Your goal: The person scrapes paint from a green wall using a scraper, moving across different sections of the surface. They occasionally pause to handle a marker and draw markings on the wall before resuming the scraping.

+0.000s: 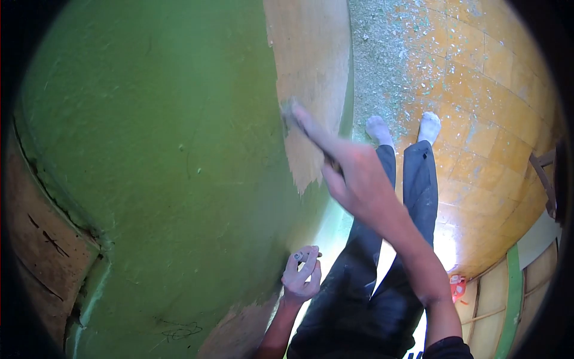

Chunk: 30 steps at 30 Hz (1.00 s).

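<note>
The right arm reached across from its dark sleeve (447,350) toward the bare strip (314,66) on the green wall (179,119), its forearm slanting over the dark trousers (359,293). The right hand (360,179) lay just beside the lower end of the bare strip, its fingers closed round a hand tool (333,163), the index finger stretched along it toward the head. That head was blurred, so its exact shape could not be told.

The left hand (301,281) was held low, beyond the bare strip's pointed lower end, with fingers curled and thumb tips meeting them, pinching a small rod (299,256).

The bare strip had a jagged edge on the side where the green wall spread widest; along its other side ran a narrow green band, then floor (496,119) strewn with flakes (382,54). Both socked feet (429,127) stood on that floor side, near the bare strip, leaving the legs close to the right forearm. A second bare patch (239,332) showed well below the strip.

The hand tool's head lay at the bare strip's jagged edge, ahead of the right hand and well apart from the left; whether it touched the surface could not be told.
</note>
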### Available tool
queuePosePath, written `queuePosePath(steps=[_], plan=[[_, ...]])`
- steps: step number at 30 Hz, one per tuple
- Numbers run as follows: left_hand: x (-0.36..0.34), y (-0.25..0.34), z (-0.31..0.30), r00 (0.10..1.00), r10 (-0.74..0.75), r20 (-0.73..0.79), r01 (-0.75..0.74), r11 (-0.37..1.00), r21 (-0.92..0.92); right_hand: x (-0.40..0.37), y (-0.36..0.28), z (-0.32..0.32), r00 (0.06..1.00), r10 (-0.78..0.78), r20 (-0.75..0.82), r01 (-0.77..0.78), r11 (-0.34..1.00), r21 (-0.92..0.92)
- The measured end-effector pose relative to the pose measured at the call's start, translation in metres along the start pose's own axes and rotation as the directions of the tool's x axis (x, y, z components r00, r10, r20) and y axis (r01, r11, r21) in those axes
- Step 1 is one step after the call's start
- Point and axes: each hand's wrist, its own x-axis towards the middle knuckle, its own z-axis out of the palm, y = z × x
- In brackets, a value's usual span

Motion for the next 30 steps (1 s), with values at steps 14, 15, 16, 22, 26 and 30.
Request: queuePosePath(steps=[14,15,16,22,26,30], plan=[[0.002,0.005,-0.001,1.000,-0.015,0.023,0.016,1.000,-0.013,0.045,-0.015,-0.027,0.978,-0.135,-0.157,0.136,0.991,-0.009],[0.001,0.004,-0.001,1.000,-0.016,0.022,0.017,1.000,-0.018,0.031,-0.015,-0.013,0.968,-0.149,-0.201,0.161,0.986,0.044],[0.002,0.004,-0.001,1.000,-0.018,0.013,0.018,1.000,-0.024,0.031,-0.013,-0.012,0.973,-0.137,-0.186,0.145,0.989,0.033],[0.005,0.006,-0.001,1.000,-0.014,0.013,0.015,1.000,-0.015,0.076,-0.020,-0.046,0.982,-0.117,-0.147,0.100,0.988,-0.115],[0.005,0.008,-0.004,1.000,-0.017,0.019,0.018,1.000,-0.020,0.057,-0.015,-0.030,0.963,-0.201,-0.182,0.198,0.980,-0.035],[0.007,0.006,-0.004,0.999,0.026,0.029,-0.028,0.999,0.045,0.100,-0.030,-0.060,0.968,-0.167,-0.190,0.145,0.982,-0.125]])
